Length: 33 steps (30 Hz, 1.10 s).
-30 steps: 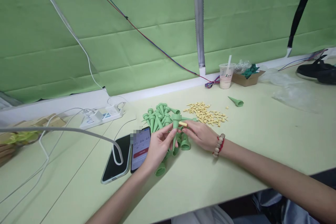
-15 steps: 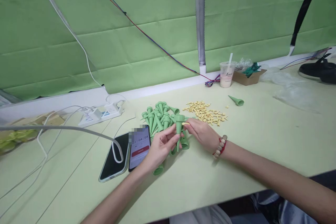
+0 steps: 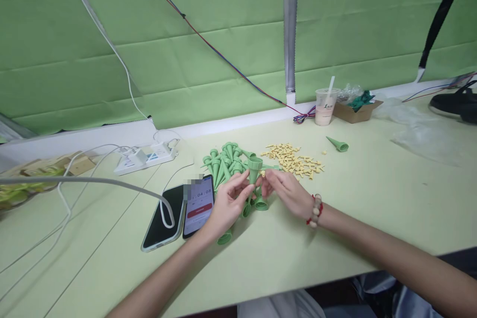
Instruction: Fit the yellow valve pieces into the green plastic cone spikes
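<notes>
My left hand point(image 3: 235, 198) is closed around a green plastic cone point(image 3: 254, 170), its wide ribbed mouth turned up and toward me. Pinched in the fingers of my right hand point(image 3: 285, 190) is a small yellow plastic nozzle point(image 3: 263, 173), close beside the cone's upper side. Whether the two touch I cannot tell. Behind my left hand lies a pile of green cones point(image 3: 223, 166), with several more under my hands, partly hidden. A heap of yellow nozzles point(image 3: 294, 159) is spread beyond my right hand.
Two phones, a dark one point(image 3: 164, 218) and a lit one point(image 3: 199, 207), lie left of my hands. A white cable crosses above them from a power strip point(image 3: 147, 159). Farther back stand a drink cup point(image 3: 325, 109) and a cardboard box point(image 3: 354, 113). One cone point(image 3: 338, 144) lies apart.
The cone in my left hand has tipped so its mouth faces me more. My right hand has turned, and the yellow nozzle now points differently beside the cone. The camera view has shifted slightly.
</notes>
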Each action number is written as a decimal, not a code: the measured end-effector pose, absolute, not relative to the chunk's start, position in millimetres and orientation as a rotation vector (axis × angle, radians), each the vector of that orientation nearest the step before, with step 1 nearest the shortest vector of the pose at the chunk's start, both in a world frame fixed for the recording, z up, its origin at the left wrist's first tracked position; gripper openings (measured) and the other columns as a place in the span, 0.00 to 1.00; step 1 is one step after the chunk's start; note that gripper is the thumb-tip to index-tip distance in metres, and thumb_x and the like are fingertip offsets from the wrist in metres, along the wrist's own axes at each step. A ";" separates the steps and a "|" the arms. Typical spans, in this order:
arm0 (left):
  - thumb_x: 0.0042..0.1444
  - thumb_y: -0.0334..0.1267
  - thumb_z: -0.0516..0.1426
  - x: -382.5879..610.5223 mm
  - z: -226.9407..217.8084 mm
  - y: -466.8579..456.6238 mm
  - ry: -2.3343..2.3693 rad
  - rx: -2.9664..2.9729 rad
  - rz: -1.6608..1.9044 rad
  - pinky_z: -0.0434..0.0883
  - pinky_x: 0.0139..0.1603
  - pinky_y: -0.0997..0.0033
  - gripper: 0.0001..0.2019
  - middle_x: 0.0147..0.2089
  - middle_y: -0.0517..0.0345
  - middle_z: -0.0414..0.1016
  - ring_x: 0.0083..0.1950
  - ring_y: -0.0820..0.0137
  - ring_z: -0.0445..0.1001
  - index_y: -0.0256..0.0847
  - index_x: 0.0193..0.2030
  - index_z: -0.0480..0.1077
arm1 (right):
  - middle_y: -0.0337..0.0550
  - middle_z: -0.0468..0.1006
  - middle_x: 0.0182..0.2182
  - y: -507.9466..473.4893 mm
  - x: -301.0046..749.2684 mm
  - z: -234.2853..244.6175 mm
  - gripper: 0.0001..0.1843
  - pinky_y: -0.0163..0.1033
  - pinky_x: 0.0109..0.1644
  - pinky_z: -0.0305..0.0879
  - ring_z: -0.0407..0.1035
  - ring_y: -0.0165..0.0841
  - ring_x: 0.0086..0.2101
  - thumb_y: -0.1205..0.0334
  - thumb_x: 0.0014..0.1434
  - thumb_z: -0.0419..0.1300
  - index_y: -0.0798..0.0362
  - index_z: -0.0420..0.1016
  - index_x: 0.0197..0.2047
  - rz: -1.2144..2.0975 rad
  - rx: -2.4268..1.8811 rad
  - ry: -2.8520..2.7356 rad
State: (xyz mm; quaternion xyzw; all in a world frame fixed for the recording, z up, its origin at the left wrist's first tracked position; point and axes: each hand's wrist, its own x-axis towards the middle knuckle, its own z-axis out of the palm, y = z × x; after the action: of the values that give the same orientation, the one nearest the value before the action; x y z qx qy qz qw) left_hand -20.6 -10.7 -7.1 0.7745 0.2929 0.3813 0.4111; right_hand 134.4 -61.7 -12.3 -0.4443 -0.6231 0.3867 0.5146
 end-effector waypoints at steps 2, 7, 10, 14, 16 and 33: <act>0.50 0.41 0.56 -19.4 -8.1 -13.8 0.751 1.831 0.933 0.61 0.26 0.75 0.18 0.27 0.60 0.63 0.26 0.77 0.63 0.35 0.46 0.69 | 0.42 0.70 0.27 -61.7 136.7 -13.1 0.21 0.37 0.34 0.60 0.64 0.31 0.28 0.48 0.61 0.41 0.53 0.65 0.31 0.518 -1.179 -1.633; 0.49 0.44 0.56 -18.4 -9.8 -23.4 0.757 1.717 0.857 0.60 0.21 0.77 0.23 0.23 0.60 0.64 0.22 0.78 0.62 0.33 0.51 0.67 | 0.45 0.68 0.27 -59.3 139.5 -17.6 0.20 0.38 0.33 0.57 0.61 0.33 0.29 0.52 0.63 0.39 0.54 0.64 0.30 0.033 -1.293 -1.819; 0.50 0.43 0.56 -17.4 -11.6 -26.6 0.734 1.736 0.839 0.62 0.23 0.77 0.23 0.22 0.61 0.64 0.22 0.78 0.61 0.33 0.51 0.67 | 0.42 0.66 0.22 -60.8 137.3 -17.6 0.22 0.37 0.32 0.56 0.61 0.31 0.26 0.53 0.63 0.40 0.53 0.64 0.25 0.185 -1.277 -1.712; 0.50 0.41 0.56 -17.5 -11.7 -25.7 0.721 1.863 0.885 0.64 0.28 0.75 0.16 0.24 0.59 0.63 0.28 0.75 0.62 0.33 0.42 0.72 | 0.36 0.62 0.15 -64.2 133.2 -11.0 0.25 0.35 0.29 0.59 0.61 0.27 0.19 0.47 0.60 0.43 0.54 0.63 0.20 0.915 -1.137 -1.368; 0.52 0.39 0.55 -19.3 -9.8 -24.3 0.713 1.961 0.909 0.63 0.30 0.75 0.11 0.23 0.59 0.61 0.30 0.74 0.61 0.34 0.35 0.73 | 0.32 0.58 0.14 -64.7 133.4 -6.7 0.24 0.34 0.26 0.60 0.59 0.25 0.16 0.46 0.58 0.45 0.54 0.61 0.19 1.313 -0.985 -1.187; 0.49 0.45 0.57 -20.6 4.8 -29.1 0.745 1.601 0.747 0.58 0.22 0.78 0.22 0.21 0.62 0.65 0.21 0.79 0.59 0.36 0.49 0.68 | 0.38 0.65 0.22 -60.5 143.3 -14.2 0.20 0.36 0.31 0.56 0.59 0.29 0.24 0.53 0.63 0.36 0.52 0.59 0.27 0.329 -1.237 -1.884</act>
State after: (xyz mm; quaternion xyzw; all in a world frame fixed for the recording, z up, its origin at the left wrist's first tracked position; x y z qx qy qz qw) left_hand -20.6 -29.1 4.8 0.6833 0.3179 0.3188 0.5749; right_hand 143.3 -60.5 -14.2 -0.4931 -0.7512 0.1310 0.4188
